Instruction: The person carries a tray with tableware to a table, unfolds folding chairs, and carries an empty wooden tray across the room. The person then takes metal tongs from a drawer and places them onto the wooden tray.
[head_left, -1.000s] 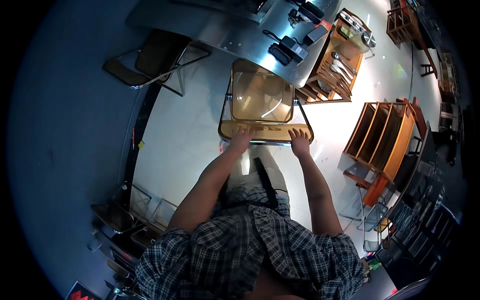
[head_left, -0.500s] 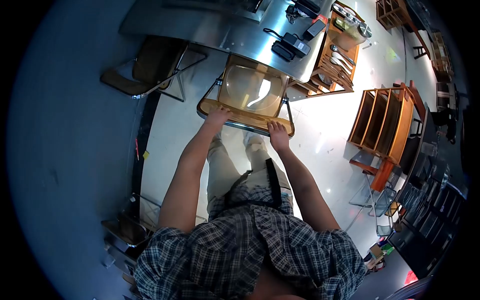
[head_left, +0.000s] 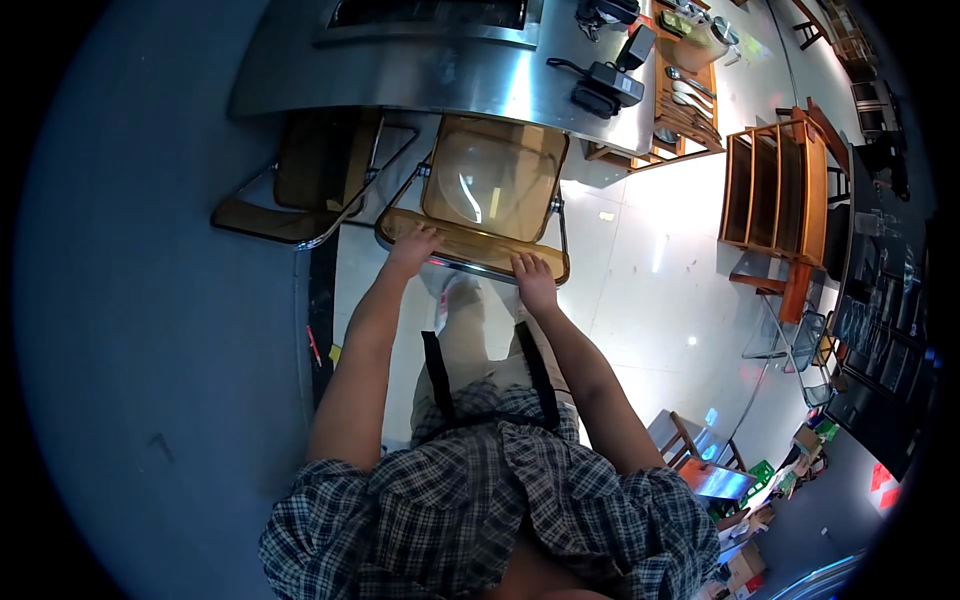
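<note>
A folding chair with a clear amber seat (head_left: 490,180), amber backrest (head_left: 475,246) and metal frame stands in front of me, the seat's far edge at the steel table (head_left: 420,75). My left hand (head_left: 412,250) grips the left part of the backrest's top, fingers bent over it. Near the backrest's right end, my right hand (head_left: 535,280) holds the same bar, its fingers curled over. Both thumbs are mostly hidden. Close on the left is a second amber folding chair (head_left: 285,218), its frame near the held one.
Black devices (head_left: 605,88) lie on the table's right end. Beyond it stands a wooden cart (head_left: 690,125) with spoons and a jar. A wooden shelf unit (head_left: 775,190) is at the right. A dark blue wall (head_left: 160,300) runs along the left.
The held chair has shifted left along the table, closer to the second chair and farther from the table's right corner. Both hands kept their hold, and my view has turned.
</note>
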